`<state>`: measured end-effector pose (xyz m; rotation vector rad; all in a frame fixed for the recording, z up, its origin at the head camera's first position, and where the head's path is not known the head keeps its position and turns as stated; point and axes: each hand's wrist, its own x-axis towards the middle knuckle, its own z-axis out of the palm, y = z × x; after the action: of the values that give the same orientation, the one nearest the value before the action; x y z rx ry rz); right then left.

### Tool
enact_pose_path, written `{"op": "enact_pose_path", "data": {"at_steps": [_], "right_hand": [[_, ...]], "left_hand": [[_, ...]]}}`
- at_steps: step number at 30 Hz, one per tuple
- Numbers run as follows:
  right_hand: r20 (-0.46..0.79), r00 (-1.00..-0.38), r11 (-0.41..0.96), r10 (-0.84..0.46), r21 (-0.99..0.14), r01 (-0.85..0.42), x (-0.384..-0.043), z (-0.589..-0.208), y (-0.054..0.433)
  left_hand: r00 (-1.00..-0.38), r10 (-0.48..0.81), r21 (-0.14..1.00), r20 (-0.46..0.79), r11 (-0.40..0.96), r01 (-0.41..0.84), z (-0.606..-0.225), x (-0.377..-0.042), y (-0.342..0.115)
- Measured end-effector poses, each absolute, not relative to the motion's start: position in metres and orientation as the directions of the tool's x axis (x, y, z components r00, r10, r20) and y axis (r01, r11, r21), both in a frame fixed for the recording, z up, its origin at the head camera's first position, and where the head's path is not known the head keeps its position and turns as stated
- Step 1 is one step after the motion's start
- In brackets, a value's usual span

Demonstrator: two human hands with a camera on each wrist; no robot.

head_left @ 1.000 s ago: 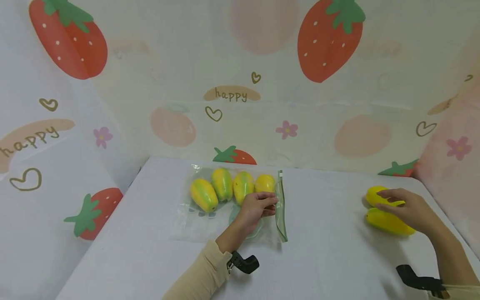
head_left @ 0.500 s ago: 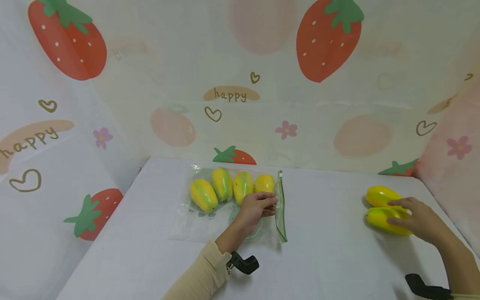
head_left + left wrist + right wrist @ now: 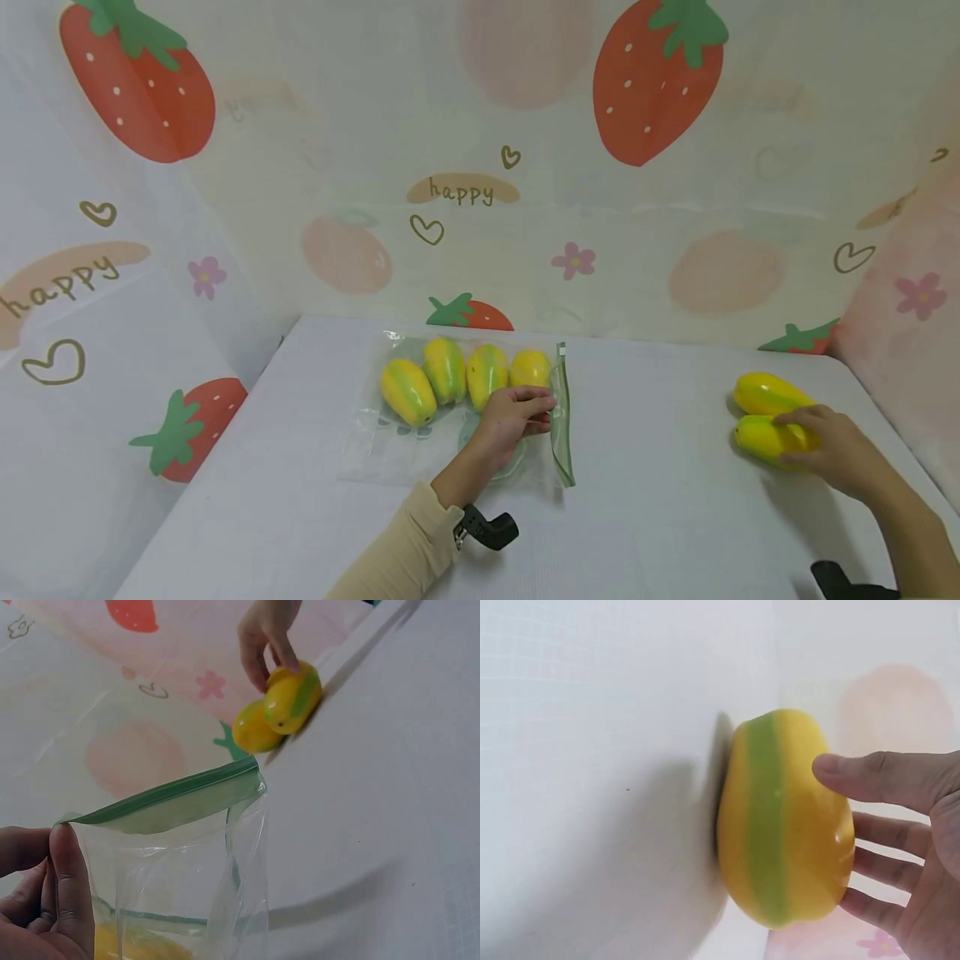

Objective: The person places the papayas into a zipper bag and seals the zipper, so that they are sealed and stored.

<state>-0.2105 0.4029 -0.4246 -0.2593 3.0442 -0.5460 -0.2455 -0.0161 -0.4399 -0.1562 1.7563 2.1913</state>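
Observation:
In the head view, my left hand (image 3: 504,425) pinches the opening edge of a clear zip bag (image 3: 375,454) with a green zip strip (image 3: 562,433). Several yellow papayas with green stripes, one of them this papaya (image 3: 408,392), lie inside the bag. The left wrist view shows the bag's mouth lifted between thumb and fingers. At the right, my right hand (image 3: 843,454) grips the nearer of two loose papayas (image 3: 769,825), thumb on one side and fingers on the other. The farther papaya (image 3: 768,392) lies right behind it, partly covered.
A white table (image 3: 645,517) carries everything, with its right edge close beyond the right hand. Behind it stands a cloth backdrop (image 3: 637,217) printed with strawberries, and a similar side wall (image 3: 120,333) rises at the left.
My right hand has come down and back from above the farther papaya to the nearer one, and its fingers now close round it. The left hand and bag have stayed still.

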Motion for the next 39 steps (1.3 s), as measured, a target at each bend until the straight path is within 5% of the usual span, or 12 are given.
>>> {"op": "enact_pose_path", "data": {"at_steps": [28, 39], "right_hand": [[0.285, -0.943, 0.956, -0.173, -0.182, -0.23, -0.201, -0.449, 0.393], [0.134, -0.984, 0.944, -0.116, -0.293, -0.151, -0.193, -0.442, 0.389]], "left_hand": [[-0.943, 0.171, 0.927, -0.287, -0.2, -0.318, -0.44, -0.247, -0.014], [-0.942, 0.178, 0.925, -0.285, -0.205, -0.318, -0.442, -0.248, -0.013]]}}
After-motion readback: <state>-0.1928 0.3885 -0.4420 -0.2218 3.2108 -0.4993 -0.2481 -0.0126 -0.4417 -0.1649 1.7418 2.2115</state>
